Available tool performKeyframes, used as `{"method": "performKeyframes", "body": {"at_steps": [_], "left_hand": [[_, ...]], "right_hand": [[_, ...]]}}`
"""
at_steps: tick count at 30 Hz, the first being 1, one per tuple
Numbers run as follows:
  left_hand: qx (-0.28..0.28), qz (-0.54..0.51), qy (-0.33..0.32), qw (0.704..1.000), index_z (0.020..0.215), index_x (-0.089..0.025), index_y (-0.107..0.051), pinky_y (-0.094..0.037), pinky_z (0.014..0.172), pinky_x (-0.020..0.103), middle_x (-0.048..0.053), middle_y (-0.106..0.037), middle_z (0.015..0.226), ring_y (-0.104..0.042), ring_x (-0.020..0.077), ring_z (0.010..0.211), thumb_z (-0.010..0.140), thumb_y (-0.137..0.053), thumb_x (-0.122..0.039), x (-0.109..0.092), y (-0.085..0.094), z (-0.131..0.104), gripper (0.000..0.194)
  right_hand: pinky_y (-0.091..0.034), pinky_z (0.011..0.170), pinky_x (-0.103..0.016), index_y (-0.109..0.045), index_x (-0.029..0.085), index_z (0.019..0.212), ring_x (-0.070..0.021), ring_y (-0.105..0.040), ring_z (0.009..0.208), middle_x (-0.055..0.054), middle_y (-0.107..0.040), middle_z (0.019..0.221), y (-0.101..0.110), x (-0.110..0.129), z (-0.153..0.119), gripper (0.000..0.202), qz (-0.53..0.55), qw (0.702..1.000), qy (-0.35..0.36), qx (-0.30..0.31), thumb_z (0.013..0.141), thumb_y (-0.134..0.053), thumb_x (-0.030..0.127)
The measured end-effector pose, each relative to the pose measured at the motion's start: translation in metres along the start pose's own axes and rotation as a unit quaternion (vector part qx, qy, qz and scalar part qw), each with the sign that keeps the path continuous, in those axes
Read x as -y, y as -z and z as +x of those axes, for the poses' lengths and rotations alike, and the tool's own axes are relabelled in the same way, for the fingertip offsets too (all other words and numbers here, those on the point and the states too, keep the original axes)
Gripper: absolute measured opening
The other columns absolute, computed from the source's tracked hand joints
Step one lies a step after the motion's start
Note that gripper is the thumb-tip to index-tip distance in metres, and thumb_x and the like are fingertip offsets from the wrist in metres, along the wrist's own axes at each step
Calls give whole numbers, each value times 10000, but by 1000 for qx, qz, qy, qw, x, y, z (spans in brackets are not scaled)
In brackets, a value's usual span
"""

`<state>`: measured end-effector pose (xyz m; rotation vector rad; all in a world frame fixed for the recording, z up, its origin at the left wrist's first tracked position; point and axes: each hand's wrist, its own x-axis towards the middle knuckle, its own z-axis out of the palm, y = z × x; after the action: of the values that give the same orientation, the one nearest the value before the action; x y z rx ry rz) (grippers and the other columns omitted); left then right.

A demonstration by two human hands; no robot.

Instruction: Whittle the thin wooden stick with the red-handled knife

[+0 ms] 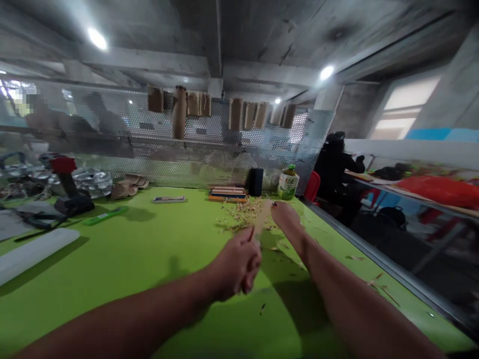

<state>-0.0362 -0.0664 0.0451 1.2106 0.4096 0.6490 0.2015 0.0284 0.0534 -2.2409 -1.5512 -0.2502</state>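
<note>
Fingers wrapped round a pale wooden strip, my left hand is above the green table. The strip slants up and away from that fist. At its far end is my right hand, closed on a small dark object that is too small and blurred to name. Wood shavings lie in a heap behind the hands, with more scattered to the right.
A green-capped bottle, a black block and a stack of sticks stand at the back. To the left are a power drill, a green cutter and a white roll. A person sits beyond the right edge.
</note>
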Motion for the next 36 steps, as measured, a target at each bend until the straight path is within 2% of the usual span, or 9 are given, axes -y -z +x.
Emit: {"method": "performKeyframes", "body": {"at_steps": [3, 6, 10, 14, 18, 23, 27, 30, 36], "left_hand": [[-68, -31, 2, 997, 1292, -216, -371, -323, 350, 159, -79, -423, 593, -334, 56, 377, 894, -441, -332, -3, 18, 12, 420], [-112, -26, -8, 993, 1255, -218, -390, -316, 349, 156, -87, -403, 581, -322, 56, 368, 881, -443, -321, -9, 34, 23, 392], [-126, -10, -13, 992, 1154, -234, -433, -288, 338, 150, -99, -367, 550, -290, 57, 347, 858, -437, -271, -13, 33, 25, 299], [-141, 1, 9, 990, 1104, -218, -439, -273, 321, 169, -95, -377, 556, -277, 64, 348, 856, -425, -253, -8, 19, 19, 250], [-86, 17, 8, 996, 1153, -205, -437, -299, 325, 181, -93, -397, 557, -288, 65, 351, 866, -441, -273, -5, 7, 14, 294], [-124, -19, -42, 991, 1220, -235, -412, -299, 329, 167, -97, -391, 581, -283, 56, 360, 866, -453, -287, -5, 19, 17, 360], [-135, -16, -33, 990, 1172, -234, -438, -303, 333, 169, -94, -399, 587, -300, 59, 367, 855, -462, -308, -4, 33, 22, 326], [-139, -3, -21, 990, 1115, -234, -456, -286, 317, 174, -98, -373, 566, -279, 62, 349, 836, -445, -263, -5, 31, 24, 280], [-156, 24, -3, 987, 1069, -228, -462, -271, 310, 173, -97, -368, 560, -256, 59, 344, 829, -429, -240, -6, 22, 23, 242]], "right_hand": [[-412, 667, -267, -686, 173, 1086, -213, -649, 856, -130, -710, 977, 4, 16, -9, 390, 19, 1000, 8, -6, 923, -361, 318], [-396, 677, -249, -686, 230, 1066, -198, -647, 850, -89, -714, 962, 4, 48, -33, 327, 4, 995, 103, 10, 903, -411, 300], [-392, 678, -252, -690, 223, 951, -194, -645, 795, -88, -713, 885, 2, 72, -53, 293, -42, 984, 171, 30, 900, -410, 292], [-406, 698, -265, -685, 223, 992, -204, -652, 818, -98, -711, 913, 2, 64, -44, 323, -44, 988, 146, 23, 906, -376, 258], [-419, 713, -279, -690, 212, 1037, -225, -661, 846, -115, -712, 936, 4, 46, -30, 341, -46, 993, 103, 24, 914, -375, 260], [-400, 666, -266, -679, 211, 1052, -216, -653, 824, -108, -711, 938, 5, 42, -28, 356, 4, 998, 57, 23, 930, -368, 335], [-372, 657, -255, -686, 233, 1010, -197, -638, 788, -74, -714, 897, 5, 52, -40, 297, 9, 993, 119, 11, 888, -423, 294], [-364, 661, -251, -693, 227, 927, -188, -630, 759, -74, -710, 855, 2, 61, -50, 267, -21, 983, 179, 23, 878, -436, 277], [-356, 649, -246, -677, 207, 913, -181, -632, 749, -81, -704, 849, -1, 66, -49, 277, -52, 983, 177, 11, 907, -407, 270]]}}
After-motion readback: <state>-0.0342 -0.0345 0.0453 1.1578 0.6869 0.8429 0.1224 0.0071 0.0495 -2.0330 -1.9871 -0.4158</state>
